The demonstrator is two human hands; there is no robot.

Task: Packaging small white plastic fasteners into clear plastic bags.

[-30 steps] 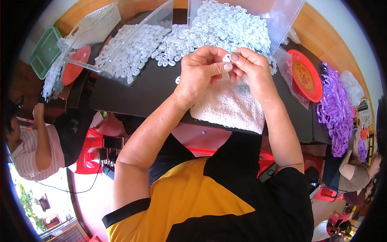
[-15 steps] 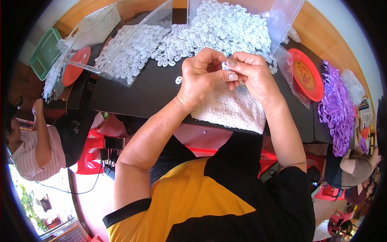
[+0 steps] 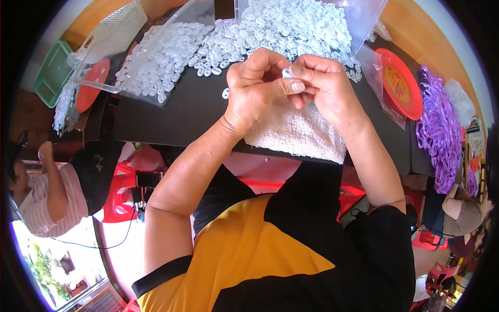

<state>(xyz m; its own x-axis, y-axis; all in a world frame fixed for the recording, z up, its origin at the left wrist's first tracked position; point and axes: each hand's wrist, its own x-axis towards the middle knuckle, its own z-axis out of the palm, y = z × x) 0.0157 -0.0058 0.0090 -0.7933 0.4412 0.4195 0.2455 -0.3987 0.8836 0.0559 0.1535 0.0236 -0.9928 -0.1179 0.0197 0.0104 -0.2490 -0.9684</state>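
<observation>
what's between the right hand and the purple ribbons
In the head view, clear plastic and then the red plate lie between the right hand and the purple ribbons, with some black tabletop showing.

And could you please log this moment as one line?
left grip: on small white piece; right grip: on same piece; pale cloth: on dark table; white pieces: heaped beyond

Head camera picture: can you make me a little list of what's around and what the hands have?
Left hand: holding a small white piece, partly hidden
Right hand: holding the same piece
Under hands: pale cloth on dark table
Beyond hands: heap of white two-holed pieces
Right side: red plate, purple strands
Left side: green basket
</observation>
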